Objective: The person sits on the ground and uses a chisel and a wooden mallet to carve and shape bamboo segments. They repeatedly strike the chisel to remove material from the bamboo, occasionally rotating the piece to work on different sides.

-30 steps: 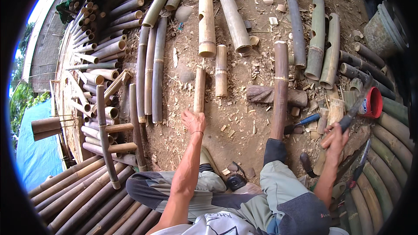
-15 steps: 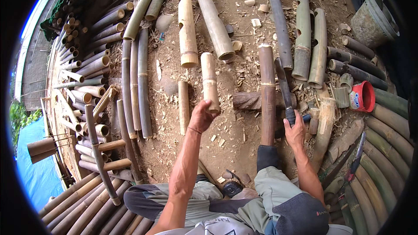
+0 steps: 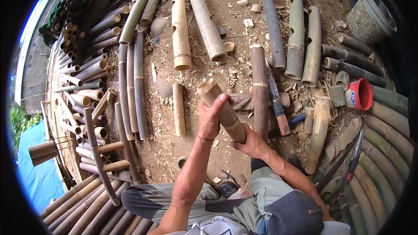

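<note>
Both hands (image 3: 210, 119) now on the short bamboo tube (image 3: 227, 115), knife (image 3: 278, 107) set down

Tan bamboo piece (image 3: 227, 115), red tub (image 3: 366, 95), bright blue sheet (image 3: 32, 135).

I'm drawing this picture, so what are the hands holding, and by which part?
A short bamboo piece: the left hand grips its far half, the right hand its near end.

My left hand (image 3: 210, 116) hides part of this bamboo tube (image 3: 229, 117); at eleven o'clock the edge crops a pole (image 3: 138, 11)
</note>
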Action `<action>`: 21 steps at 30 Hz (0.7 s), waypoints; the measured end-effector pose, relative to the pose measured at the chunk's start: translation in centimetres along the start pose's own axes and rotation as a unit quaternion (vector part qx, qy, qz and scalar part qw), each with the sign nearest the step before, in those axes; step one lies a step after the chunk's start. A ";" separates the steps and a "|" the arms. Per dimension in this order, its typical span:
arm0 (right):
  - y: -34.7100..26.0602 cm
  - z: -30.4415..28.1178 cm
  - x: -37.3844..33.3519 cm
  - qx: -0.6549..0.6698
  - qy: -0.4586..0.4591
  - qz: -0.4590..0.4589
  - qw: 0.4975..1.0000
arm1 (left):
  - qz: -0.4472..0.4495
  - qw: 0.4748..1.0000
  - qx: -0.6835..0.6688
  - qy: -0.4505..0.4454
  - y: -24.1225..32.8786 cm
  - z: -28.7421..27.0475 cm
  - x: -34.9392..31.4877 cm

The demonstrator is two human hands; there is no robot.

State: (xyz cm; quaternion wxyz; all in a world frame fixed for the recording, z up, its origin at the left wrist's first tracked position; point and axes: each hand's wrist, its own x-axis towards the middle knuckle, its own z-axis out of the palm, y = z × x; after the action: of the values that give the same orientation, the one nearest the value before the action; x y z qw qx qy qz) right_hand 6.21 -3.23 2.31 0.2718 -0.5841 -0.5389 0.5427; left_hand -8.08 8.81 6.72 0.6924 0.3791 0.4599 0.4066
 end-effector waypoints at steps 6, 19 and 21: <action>1.3 -7.0 -0.9 -0.340 0.237 -0.009 0.910 | 0.107 0.987 0.101 0.063 -2.3 0.3 -3.6; 3.6 -13.6 -5.3 0.051 0.258 0.046 0.964 | 0.269 0.962 0.050 -0.022 -2.0 3.5 -7.2; 3.5 -13.9 -6.8 0.136 0.300 0.049 0.943 | 0.256 0.964 0.068 -0.035 -2.7 3.7 -7.6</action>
State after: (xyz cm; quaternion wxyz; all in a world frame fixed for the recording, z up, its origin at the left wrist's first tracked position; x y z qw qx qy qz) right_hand 21.41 -6.74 5.13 0.4712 -0.7027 -0.3242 0.4232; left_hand -5.93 0.27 7.86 0.5540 0.5439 0.3494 0.5245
